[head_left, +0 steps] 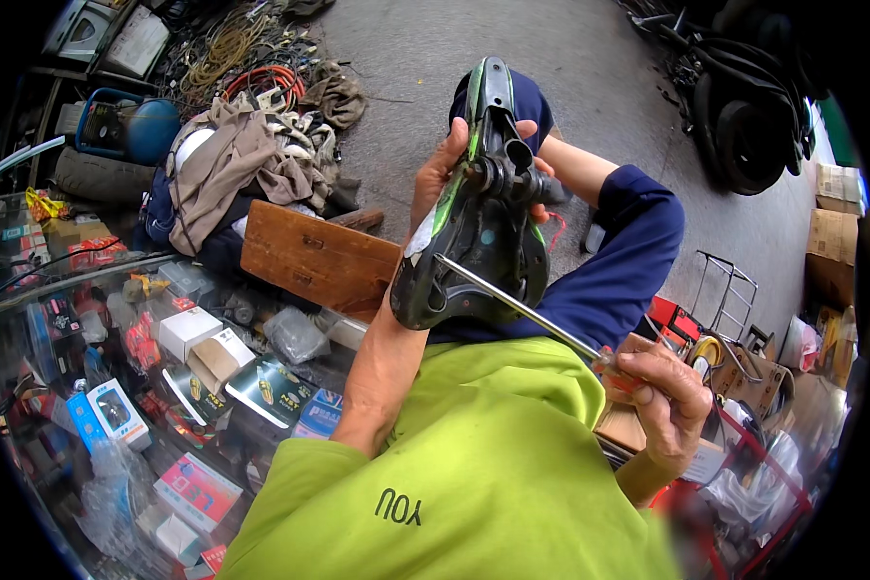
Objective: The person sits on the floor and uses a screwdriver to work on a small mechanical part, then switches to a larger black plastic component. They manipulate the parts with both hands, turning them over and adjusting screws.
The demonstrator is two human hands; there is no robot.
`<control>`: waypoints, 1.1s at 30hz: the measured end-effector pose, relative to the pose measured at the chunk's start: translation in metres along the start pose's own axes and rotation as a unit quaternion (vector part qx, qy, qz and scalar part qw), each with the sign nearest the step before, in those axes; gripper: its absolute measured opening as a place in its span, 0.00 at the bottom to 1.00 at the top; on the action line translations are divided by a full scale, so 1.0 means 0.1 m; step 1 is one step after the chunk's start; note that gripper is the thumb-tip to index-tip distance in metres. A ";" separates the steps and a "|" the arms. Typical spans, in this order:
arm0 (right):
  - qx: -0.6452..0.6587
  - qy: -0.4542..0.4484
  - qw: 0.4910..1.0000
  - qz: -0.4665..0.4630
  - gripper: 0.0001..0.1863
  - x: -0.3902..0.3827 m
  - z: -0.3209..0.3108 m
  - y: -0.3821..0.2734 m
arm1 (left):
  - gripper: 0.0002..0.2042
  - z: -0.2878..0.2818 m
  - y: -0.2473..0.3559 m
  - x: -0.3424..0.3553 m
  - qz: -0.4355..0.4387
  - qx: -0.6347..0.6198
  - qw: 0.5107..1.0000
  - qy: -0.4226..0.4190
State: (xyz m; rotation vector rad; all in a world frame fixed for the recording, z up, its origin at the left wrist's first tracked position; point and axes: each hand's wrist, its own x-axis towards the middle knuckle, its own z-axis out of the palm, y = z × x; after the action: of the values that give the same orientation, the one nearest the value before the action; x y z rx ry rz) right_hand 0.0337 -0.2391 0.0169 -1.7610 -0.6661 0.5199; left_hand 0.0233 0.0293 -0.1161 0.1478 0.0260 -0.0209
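Saddle (474, 242) in your left hand (439, 166), screwdriver (522, 307) in your right (662, 394).
Your left fingers clamp the saddle's narrow end, its wide end below that grip; your right is clamped on the screwdriver's handle, tip at the saddle's underside. The saddle looks light, stiff, perhaps slick; its narrow end suits holding.

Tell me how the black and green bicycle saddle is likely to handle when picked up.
The bicycle saddle would probably feel stiff, since it looks hard and moulded underneath. The bulky clamp there could add noticeable weight around that spot. It might rock if set down, given its curved, tapering outline.
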 end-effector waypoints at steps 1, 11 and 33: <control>0.004 0.003 1.000 0.006 0.15 0.00 -0.01 -0.01 | 0.35 0.00 0.00 0.01 -0.007 0.006 1.000 0.000; -0.013 0.085 0.996 0.000 0.14 -0.04 0.08 0.00 | 0.39 -0.09 -0.01 0.06 -0.011 -0.093 0.995 -0.023; -0.119 0.108 0.984 -0.073 0.10 -0.12 -0.15 -0.20 | 0.38 -0.20 0.19 0.04 -0.023 -0.061 0.996 -0.060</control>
State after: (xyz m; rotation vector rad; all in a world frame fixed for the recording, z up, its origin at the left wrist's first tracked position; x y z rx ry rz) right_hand 0.0312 -0.2535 0.0403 -1.9396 -0.7194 0.1481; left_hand 0.0272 0.0511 -0.1328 0.0226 -0.0897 -0.0738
